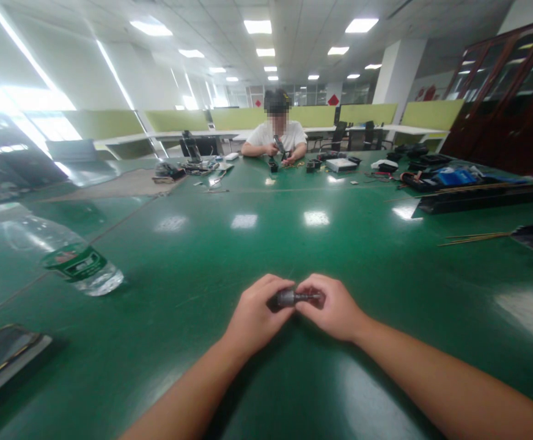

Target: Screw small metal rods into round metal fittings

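A small dark cylindrical tool (pixel 286 298) is lying sideways between the two bare hands, low and just right of the middle of the scene, near the wearer. Its thick body is showing a greyish metallic collar, and a slim, stepped dark shaft is pointing right. The left hand (pixel 258 315) is holding the thick end, thumb and fingers closing narrowly around it; the right hand (pixel 335 308) is curling narrowly around the tip of the shaft. The fingers are covering both ends, so their full shape is staying hidden.

A glossy green table (pixel 202 244) is stretching away beneath, reflecting the ceiling lights. On the left, a clear plastic bottle (pixel 80 264) with a green label is appearing at a slant; whether it is standing or lying, I cannot tell. A dark flat device (pixel 5 354) is resting at the near left edge. On the right, thin tan rods (pixel 475 237) are sticking out beside a long black tray (pixel 491 200), and a blue item (pixel 454 176) is lying farther back. At the far side, a person in a white shirt (pixel 260 134) is sitting and handling a dark object, with a white box (pixel 341 165) lying to the right.
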{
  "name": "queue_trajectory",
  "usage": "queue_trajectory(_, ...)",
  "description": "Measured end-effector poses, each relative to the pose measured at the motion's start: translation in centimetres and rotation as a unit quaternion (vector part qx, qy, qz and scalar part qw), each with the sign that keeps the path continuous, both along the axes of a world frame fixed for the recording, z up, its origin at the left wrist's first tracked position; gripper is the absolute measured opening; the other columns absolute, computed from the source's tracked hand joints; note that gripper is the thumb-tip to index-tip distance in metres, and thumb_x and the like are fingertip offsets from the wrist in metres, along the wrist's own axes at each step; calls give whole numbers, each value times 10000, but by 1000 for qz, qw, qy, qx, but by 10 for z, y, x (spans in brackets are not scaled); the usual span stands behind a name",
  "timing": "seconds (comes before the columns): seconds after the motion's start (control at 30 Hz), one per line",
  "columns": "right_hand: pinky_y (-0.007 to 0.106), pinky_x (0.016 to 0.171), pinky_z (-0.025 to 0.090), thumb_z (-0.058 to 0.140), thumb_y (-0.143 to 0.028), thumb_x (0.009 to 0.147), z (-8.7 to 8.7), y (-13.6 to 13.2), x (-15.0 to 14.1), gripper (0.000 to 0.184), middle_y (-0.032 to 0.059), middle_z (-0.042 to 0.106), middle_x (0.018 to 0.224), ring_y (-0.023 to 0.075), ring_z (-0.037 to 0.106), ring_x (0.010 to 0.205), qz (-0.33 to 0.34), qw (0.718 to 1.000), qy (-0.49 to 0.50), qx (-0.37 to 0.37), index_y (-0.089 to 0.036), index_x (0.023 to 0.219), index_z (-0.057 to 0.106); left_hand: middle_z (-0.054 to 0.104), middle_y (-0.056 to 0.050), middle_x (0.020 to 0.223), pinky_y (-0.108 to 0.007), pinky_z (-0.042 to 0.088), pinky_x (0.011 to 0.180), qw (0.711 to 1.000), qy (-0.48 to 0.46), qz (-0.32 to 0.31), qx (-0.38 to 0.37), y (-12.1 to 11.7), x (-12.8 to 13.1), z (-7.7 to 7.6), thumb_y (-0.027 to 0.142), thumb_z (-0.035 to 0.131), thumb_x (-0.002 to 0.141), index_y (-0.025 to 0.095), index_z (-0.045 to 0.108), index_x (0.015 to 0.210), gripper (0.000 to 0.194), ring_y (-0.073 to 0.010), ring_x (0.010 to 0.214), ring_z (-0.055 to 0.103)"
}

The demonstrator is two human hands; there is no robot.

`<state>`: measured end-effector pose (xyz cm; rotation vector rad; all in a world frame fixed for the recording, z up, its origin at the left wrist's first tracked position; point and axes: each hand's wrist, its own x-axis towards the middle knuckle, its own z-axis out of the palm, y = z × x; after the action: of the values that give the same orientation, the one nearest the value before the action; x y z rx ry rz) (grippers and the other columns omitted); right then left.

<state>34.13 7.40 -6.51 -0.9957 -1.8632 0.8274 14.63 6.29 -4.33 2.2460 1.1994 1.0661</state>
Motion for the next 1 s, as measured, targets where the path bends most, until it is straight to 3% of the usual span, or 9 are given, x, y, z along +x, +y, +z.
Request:
queue_trajectory(0.2,250,658,481,695,-147,760,-2,1,0,87,26,674,809,160,630,737,10,1000,-3,1,-178,841,697,676,-42,915,-291,499,784,1000,-2,-4,-3,-2,1,2,132,670,784,201,673,918,151,-177,871,625)
queue_trajectory(1.0,242,625,449,700,-143,741,-2,2,1,80,17,674,775,151,609,696,8,1000,-23,9,-177,814,698,682,-50,899,-292,508,757,1000,1,11,15,-1,-2,2,161,697,770,198,689,908,142,-178,841,635)
